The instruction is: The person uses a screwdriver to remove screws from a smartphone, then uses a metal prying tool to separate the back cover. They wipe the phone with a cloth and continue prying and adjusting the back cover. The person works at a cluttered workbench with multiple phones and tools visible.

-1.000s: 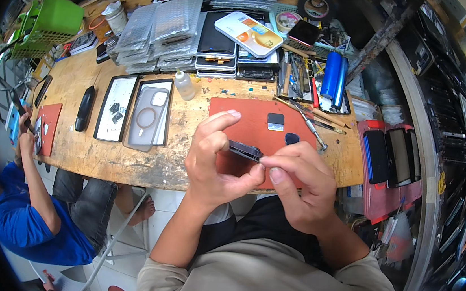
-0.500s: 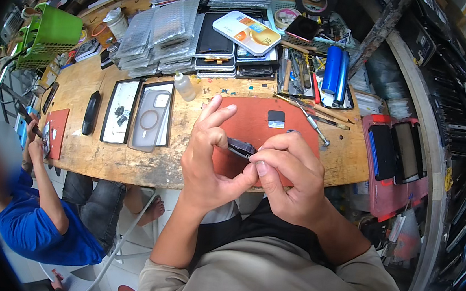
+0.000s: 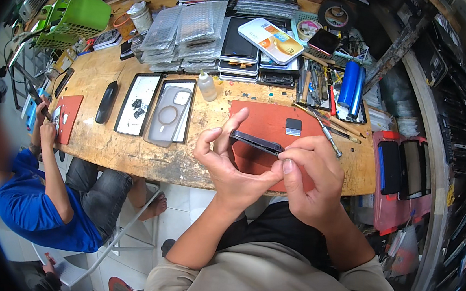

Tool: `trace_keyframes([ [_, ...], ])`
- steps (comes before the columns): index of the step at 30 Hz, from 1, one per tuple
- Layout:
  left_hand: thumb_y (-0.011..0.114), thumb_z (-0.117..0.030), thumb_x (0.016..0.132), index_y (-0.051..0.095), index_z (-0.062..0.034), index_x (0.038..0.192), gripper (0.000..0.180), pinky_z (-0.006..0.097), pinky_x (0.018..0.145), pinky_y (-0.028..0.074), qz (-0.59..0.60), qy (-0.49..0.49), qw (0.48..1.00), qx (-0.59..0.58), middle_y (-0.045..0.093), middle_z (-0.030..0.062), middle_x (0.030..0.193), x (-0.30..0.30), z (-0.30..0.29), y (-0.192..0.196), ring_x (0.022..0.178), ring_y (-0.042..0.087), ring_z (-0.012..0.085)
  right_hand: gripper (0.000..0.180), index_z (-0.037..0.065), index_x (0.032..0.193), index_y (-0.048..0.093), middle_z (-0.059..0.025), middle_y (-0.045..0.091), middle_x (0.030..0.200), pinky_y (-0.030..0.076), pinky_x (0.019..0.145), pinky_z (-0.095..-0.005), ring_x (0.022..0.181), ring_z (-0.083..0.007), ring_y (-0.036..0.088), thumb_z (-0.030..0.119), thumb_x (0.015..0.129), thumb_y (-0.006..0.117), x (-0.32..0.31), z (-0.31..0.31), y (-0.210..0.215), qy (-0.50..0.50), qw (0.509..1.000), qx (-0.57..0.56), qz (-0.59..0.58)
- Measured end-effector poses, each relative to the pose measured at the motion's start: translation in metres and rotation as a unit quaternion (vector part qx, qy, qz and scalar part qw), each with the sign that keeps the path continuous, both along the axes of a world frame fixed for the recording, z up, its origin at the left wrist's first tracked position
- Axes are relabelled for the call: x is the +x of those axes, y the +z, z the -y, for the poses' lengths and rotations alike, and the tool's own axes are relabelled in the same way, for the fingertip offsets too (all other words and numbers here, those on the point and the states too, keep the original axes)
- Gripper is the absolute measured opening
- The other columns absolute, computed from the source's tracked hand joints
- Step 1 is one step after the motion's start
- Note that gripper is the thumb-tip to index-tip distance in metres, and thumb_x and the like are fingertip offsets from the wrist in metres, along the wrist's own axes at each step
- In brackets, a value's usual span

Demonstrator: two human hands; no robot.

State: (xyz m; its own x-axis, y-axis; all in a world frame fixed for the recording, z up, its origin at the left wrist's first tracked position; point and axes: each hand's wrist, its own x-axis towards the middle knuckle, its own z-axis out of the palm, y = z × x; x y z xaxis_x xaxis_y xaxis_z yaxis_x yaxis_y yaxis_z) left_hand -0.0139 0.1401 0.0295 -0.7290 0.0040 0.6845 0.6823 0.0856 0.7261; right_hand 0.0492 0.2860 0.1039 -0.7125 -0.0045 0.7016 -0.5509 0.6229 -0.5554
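Observation:
I hold a dark phone (image 3: 256, 143) edge-on above the front of a red work mat (image 3: 272, 121) on the wooden bench (image 3: 130, 152). My left hand (image 3: 228, 165) cradles the phone from below, index finger raised along its left end. My right hand (image 3: 309, 176) pinches its right end, thumb pressed against the edge. Whether a small tool sits between my right fingers is hidden. A small grey square part (image 3: 293, 126) lies on the mat behind the phone.
A clear phone case (image 3: 169, 110), a tray of small parts (image 3: 137, 104) and a small bottle (image 3: 207, 86) lie left of the mat. Tweezers and screwdrivers (image 3: 326, 127) lie right, with a blue cylinder (image 3: 352, 92). Stacked phones and bagged parts fill the back. A person in blue (image 3: 39, 204) works at left.
Both hands with the phone have shifted slightly right and nearer the bench edge. My left index finger stays raised. The view has tilted a little.

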Motion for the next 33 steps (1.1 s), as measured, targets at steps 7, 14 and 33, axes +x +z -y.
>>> trace_keyframes([
  [7,0.098,-0.011,0.079,0.028,-0.0021,0.151,0.102,0.044,0.11,0.054,0.007,0.0,1.0,-0.011,0.056,0.0315,0.147,0.005,-0.004,0.009,0.132,0.064,0.0343,0.013,-0.001,0.102,0.071,-0.0142,0.067,0.095,0.055,0.076,-0.0407,0.085,-0.0314,0.068,-0.005,0.091,0.076,-0.012,-0.005,-0.001,-0.011,1.0,-0.011,0.004],
  [14,0.063,-0.002,0.11,0.056,0.002,0.135,0.026,0.043,0.116,0.051,0.124,-0.261,0.957,0.001,0.062,0.0293,0.152,-0.006,0.053,0.023,0.138,0.065,0.0321,0.008,-0.002,0.101,0.071,-0.0127,0.068,0.095,0.055,0.076,-0.0377,0.087,-0.027,0.068,-0.004,0.094,0.075,-0.034,-0.017,-0.002,0.008,0.999,-0.03,0.029],
  [33,0.107,-0.023,0.068,0.045,-0.0009,0.161,0.113,0.043,0.119,0.048,0.159,-0.424,0.887,-0.094,0.054,0.0124,0.148,-0.038,0.04,0.036,0.14,0.057,0.0256,0.005,-0.001,0.1,0.069,-0.0032,0.068,0.1,0.059,0.082,-0.0264,0.087,-0.0086,0.07,0.001,0.098,0.072,-0.042,-0.036,0.013,0.181,0.929,-0.21,0.246],
])
